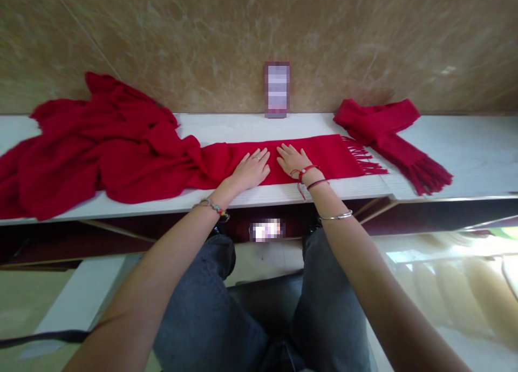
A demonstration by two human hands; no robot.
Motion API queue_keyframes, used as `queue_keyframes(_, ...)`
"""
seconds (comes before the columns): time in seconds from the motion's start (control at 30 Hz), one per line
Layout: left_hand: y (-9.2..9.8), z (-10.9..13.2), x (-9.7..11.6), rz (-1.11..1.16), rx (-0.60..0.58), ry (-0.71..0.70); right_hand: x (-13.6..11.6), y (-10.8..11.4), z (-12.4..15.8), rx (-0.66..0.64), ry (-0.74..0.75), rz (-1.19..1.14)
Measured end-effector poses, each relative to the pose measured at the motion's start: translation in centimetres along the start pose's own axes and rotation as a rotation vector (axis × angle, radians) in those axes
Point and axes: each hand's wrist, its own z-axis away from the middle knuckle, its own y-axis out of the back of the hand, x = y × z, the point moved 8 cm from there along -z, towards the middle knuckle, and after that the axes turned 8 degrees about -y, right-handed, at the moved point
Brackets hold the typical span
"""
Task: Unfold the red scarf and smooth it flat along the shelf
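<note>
- Step in hand, my read: smoothing out the flat red strip (332,156), both palms down on it
- Next move, I judge, calls for light even pressure and extended fingers, no pinching, so the strip lies straight
- My left hand (250,171) is flat on the middle of the strip, fingers extended and fairly close together, nothing grasped
- My right hand (296,161) is on the strip too, just right of the left one; fingers spread wider, released, touching cloth only
- Strip lies lengthwise on the white surface (226,128), fringe (366,159) at its right end
- Left of the strip and running into it: bunched red cloth (121,156); can't tell from here if it's all one piece
- Right of the strip, by the fringe: a bent red scarf (376,113)
- Behind the strip: an upright device (277,88), display blurred
</note>
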Motion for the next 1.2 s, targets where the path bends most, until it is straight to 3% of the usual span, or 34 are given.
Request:
queue_keyframes(0.1,0.1,0.1,0.1,0.005,-0.009,0.007,1.7,-0.1,0.1,-0.017,-0.025,0.019)
queue_keyframes(0.23,0.4,0.3,0.3,0.017,-0.016,0.007,6.0,0.5,0.6,0.002,-0.097,0.054)
queue_keyframes(0.43,0.5,0.3,0.4,0.025,-0.013,0.001,13.6,1.8,2.7,0.124,-0.232,0.035)
queue_keyframes(0.57,0.8,0.5,0.6,-0.001,0.02,0.002,15.8,2.9,4.0,0.198,-0.306,0.056)
queue_keyframes(0.63,1.3,0.7,0.9,-0.034,0.067,-0.019,14.6,3.6,4.1,0.239,-0.284,0.067)
queue_keyframes(0.73,1.7,1.3,1.0,-0.059,0.107,-0.048,10.0,4.0,3.7,0.281,-0.128,0.076)
queue_keyframes(0.87,0.8,2.2,-0.1,-0.017,0.041,-0.008,2.6,3.0,3.3,0.225,0.072,0.043)
queue_keyframes(0.97,0.0,2.6,-0.7,-0.002,0.012,-0.012,-1.1,1.8,3.2,0.173,0.15,0.017)
queue_keyframes(1.07,-0.3,2.7,-0.9,-0.008,0.005,-0.022,-2.4,0.4,3.3,0.096,0.177,0.01)
queue_keyframes(1.2,-0.3,2.7,-0.8,-0.003,-0.035,-0.007,-1.0,-0.3,3.5,0.051,0.181,0.024)
